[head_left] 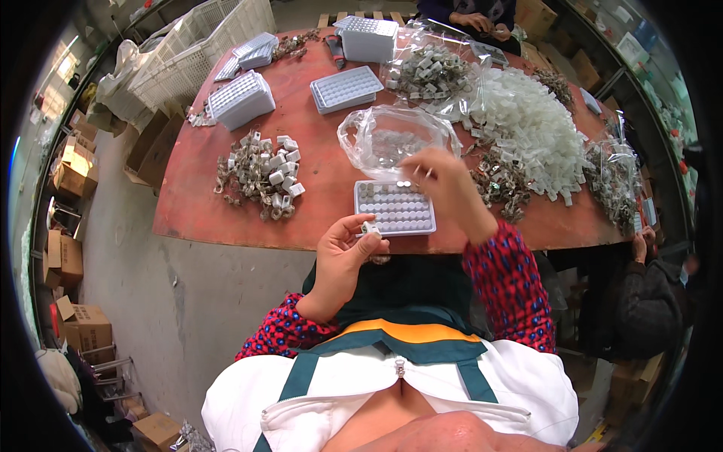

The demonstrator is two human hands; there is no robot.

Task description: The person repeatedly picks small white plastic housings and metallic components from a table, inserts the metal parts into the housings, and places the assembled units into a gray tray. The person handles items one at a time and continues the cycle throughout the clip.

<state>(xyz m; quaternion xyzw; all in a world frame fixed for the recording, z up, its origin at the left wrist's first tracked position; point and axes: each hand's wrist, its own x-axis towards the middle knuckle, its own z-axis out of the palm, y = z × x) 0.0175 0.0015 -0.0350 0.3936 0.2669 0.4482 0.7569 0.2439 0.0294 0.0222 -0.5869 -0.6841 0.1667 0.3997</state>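
I am seeing my left hand [343,252] hovering just off the near edge of the table [188,211], thumb and fingers pinching a small white clip [370,228]; I judge it is being held up close so it can be turned and checked. To its right, the grey tray [395,208] is lying at the near edge, its rows of sockets mostly filled, likely kept close so both hands can reach it. My right hand [440,177] is hanging over the tray's far edge with fingertips drawn together, though I cannot tell whether they are gripping anything.

Toward the left edge a heap of clips [262,175] is lying loose, with stacked trays [241,98] beyond it. An open clear bag [392,139] is sitting just behind the tray, crowding the reach forward. A big white pile of plastic parts [527,128] is filling the right side, and another person's hands [478,22] are working at the far edge.
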